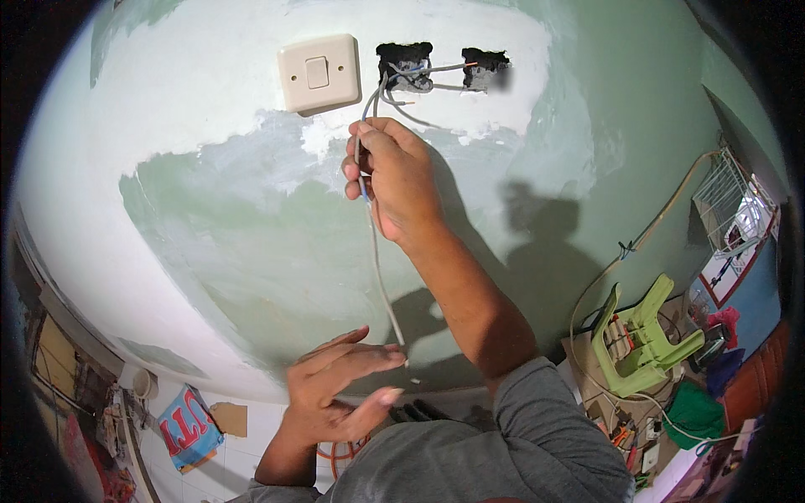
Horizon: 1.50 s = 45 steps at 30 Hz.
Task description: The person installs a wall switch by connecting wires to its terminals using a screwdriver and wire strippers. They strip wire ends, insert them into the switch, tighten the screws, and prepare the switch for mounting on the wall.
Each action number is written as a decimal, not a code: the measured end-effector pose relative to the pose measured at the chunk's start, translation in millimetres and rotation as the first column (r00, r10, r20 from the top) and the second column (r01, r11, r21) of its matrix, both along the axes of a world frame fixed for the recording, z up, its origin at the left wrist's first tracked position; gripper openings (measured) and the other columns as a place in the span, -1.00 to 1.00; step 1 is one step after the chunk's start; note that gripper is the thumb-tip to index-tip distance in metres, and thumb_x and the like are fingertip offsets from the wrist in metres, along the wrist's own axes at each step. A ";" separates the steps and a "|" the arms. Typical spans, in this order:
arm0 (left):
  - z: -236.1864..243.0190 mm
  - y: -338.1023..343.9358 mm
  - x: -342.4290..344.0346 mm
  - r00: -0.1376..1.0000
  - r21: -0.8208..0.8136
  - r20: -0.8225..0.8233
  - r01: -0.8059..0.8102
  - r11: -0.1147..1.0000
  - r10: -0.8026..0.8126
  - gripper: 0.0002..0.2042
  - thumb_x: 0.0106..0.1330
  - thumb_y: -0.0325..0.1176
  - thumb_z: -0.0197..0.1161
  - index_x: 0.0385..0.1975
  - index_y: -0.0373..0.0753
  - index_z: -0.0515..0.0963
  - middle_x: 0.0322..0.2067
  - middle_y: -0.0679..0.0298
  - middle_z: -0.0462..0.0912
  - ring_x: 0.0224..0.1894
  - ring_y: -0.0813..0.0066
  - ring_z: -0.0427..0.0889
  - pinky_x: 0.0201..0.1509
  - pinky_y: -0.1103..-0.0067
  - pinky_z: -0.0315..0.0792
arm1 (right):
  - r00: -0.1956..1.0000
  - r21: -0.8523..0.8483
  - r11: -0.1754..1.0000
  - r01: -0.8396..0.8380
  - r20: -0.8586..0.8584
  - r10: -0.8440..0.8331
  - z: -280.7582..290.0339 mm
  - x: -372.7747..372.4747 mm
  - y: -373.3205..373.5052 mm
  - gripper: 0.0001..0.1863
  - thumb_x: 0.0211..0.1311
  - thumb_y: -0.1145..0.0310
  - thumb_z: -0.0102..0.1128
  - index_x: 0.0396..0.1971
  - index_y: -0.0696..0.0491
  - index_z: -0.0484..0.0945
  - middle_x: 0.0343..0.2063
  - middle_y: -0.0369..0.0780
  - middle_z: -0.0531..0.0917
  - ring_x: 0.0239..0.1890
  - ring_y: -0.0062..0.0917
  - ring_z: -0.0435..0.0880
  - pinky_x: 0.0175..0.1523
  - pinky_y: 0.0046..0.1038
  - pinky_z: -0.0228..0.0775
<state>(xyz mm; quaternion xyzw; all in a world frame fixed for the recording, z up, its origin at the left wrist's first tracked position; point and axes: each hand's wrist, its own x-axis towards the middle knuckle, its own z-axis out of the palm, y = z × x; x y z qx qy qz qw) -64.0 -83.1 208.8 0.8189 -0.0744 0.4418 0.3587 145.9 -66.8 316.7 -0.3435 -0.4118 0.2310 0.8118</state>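
My right hand (390, 168) is closed around a grey electrical cable (384, 289), just below the wall opening it comes out of. A short blue stretch of wire shows under the fingers. The cable's long end hangs down to my left hand (340, 377), whose fingers are stretched out with the thumb apart. The cable's tip is beside the left fingertips; whether it touches them I cannot tell. A tiny white piece (415, 381) appears below the tip. More grey wires (411, 74) stick out of the rough square wall box (404, 54), one with a bare copper end.
Left of the box is a cream light switch (319, 74); a second wall hole (486, 71) lies to the right. A green upturned plastic stool (641, 344), tools and a green cloth (694, 415) are at lower right. A wire rack (734, 201) hangs at far right.
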 end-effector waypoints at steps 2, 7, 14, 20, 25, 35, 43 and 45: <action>-1.9 -2.4 11.3 0.996 -0.009 -0.041 -0.078 0.997 0.078 -0.88 0.16 -0.44 0.44 -0.33 -0.27 0.67 -0.37 0.18 0.76 -0.21 0.30 0.79 0.12 0.24 0.63 | 1.000 -0.006 1.000 0.013 0.009 -0.013 -4.2 2.4 -1.9 -0.80 0.49 0.33 0.07 -0.13 0.17 0.49 -0.39 -0.25 0.54 -0.50 -0.61 0.55 -0.54 -0.51 0.40; 10.3 -6.2 51.6 0.964 -0.658 0.194 0.267 0.704 -0.184 -0.60 0.53 -0.34 0.19 0.17 -0.38 0.22 -0.45 0.29 0.62 -0.44 0.51 0.65 -0.26 0.56 0.62 | 0.987 -0.029 0.988 0.153 0.062 -0.151 -5.7 -5.2 -7.6 -0.77 0.52 0.34 0.02 -0.10 0.23 0.48 -0.40 -0.26 0.51 -0.55 -0.67 0.50 -0.58 -0.56 0.38; 40.8 -3.9 80.8 0.943 -0.663 0.120 0.309 0.682 -0.311 -0.56 0.59 -0.24 0.10 0.26 -0.37 0.16 -0.53 0.17 0.62 -0.61 0.49 0.62 -0.50 0.63 0.50 | 0.965 -0.087 0.969 0.231 0.146 -0.217 3.4 1.1 -12.6 -0.72 0.51 0.35 0.01 -0.07 0.30 0.49 -0.39 -0.25 0.51 -0.56 -0.67 0.50 -0.57 -0.53 0.42; 30.8 -6.8 94.1 0.945 -0.697 0.209 0.325 0.639 -0.252 -0.34 0.59 -0.28 0.10 0.54 -0.34 -0.04 -0.62 0.31 0.53 -0.70 0.63 0.47 -0.63 0.65 0.47 | 0.945 -0.126 0.954 0.273 0.221 -0.241 5.4 2.1 -18.0 -0.74 0.49 0.36 0.01 -0.06 0.25 0.52 -0.42 -0.25 0.57 -0.55 -0.64 0.55 -0.47 -0.53 0.49; 37.9 13.1 72.9 0.973 -0.727 0.110 0.217 0.651 -0.202 -0.51 0.54 -0.43 0.04 0.44 -0.35 0.29 -0.72 0.43 0.40 -0.78 0.75 0.28 -0.77 0.71 0.32 | 0.483 0.110 0.704 0.701 0.653 -0.583 8.6 60.7 -39.4 -0.79 0.47 0.35 0.02 -0.10 0.11 0.59 -0.41 -0.17 0.71 -0.38 -0.38 0.74 -0.23 -0.33 0.58; 51.5 16.0 56.4 0.945 -0.783 0.215 0.317 0.536 -0.245 -0.51 0.53 -0.40 0.08 0.41 -0.42 0.31 -0.78 0.49 0.35 -0.87 0.76 0.25 -0.83 0.74 0.27 | -0.374 0.533 0.382 0.755 0.828 -0.417 61.1 81.9 -79.5 -0.66 0.38 0.27 0.07 0.08 -0.10 0.67 -0.41 -0.02 0.74 -0.35 -0.04 0.75 -0.16 -0.08 0.60; 44.8 3.9 64.8 0.947 -0.795 0.215 0.311 0.521 -0.238 -0.49 0.57 -0.36 0.06 0.45 -0.41 0.24 -0.76 0.46 0.35 -0.85 0.76 0.25 -0.81 0.72 0.30 | -0.623 0.603 0.406 0.686 0.776 -0.099 85.2 67.4 -79.7 -0.62 0.28 0.33 0.05 0.03 0.05 0.68 -0.47 0.01 0.74 -0.38 -0.11 0.78 -0.26 -0.08 0.61; 46.1 0.1 64.4 0.942 -0.821 0.228 0.322 0.472 -0.246 -0.48 0.58 -0.35 0.05 0.46 -0.40 0.21 -0.75 0.46 0.35 -0.85 0.76 0.25 -0.81 0.73 0.29 | -0.673 0.640 0.420 0.644 0.735 -0.087 88.6 70.6 -75.4 -0.66 0.28 0.34 0.05 -0.05 0.09 0.70 -0.47 -0.01 0.75 -0.38 -0.13 0.79 -0.28 -0.10 0.62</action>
